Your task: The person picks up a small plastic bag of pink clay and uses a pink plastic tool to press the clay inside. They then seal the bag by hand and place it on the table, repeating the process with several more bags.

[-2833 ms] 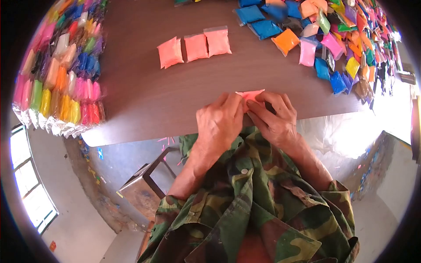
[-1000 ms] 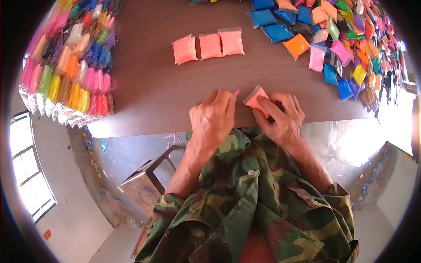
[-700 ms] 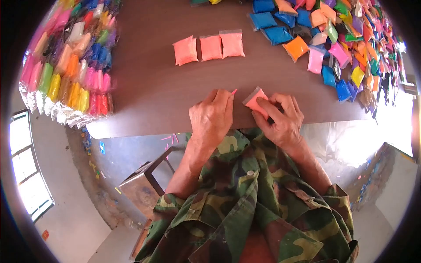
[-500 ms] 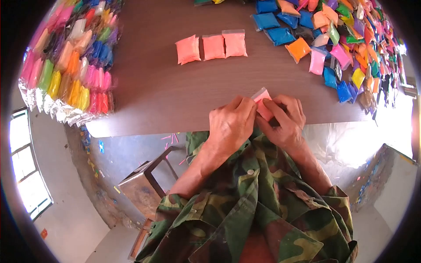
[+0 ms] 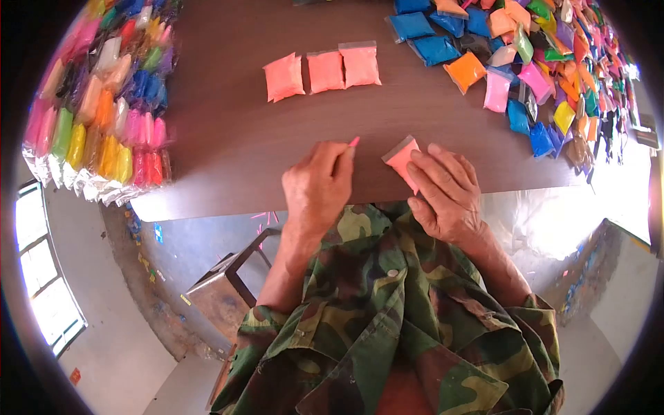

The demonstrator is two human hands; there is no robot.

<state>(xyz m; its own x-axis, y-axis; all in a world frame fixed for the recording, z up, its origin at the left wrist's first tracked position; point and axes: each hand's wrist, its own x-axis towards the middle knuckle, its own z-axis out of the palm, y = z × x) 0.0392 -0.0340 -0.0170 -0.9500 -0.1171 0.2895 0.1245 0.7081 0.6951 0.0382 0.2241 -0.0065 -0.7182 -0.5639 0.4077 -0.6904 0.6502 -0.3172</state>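
My left hand (image 5: 318, 181) is closed above the table's near edge, pinching a small pink piece (image 5: 355, 142) that sticks out between thumb and finger. To its right, my right hand (image 5: 448, 190) rests with fingers stretched over the lower right part of a salmon-pink packet (image 5: 401, 160). The packet lies tilted on the table, its clear top strip pointing up. Farther off, three similar packets lie in a row: the left one (image 5: 284, 77), the middle one (image 5: 326, 71) and the right one (image 5: 360, 64).
Rows of long colourful bags (image 5: 104, 124) stand along the left side of the brown table (image 5: 242, 159). A heap of small multicoloured packets (image 5: 532, 76) covers the right side. Below the near edge is a metal-framed stool (image 5: 225, 287).
My left hand has moved left, away from the packet, with a small pink piece now showing in it. My right hand's fingers have spread over the packet. The view has shifted slightly.
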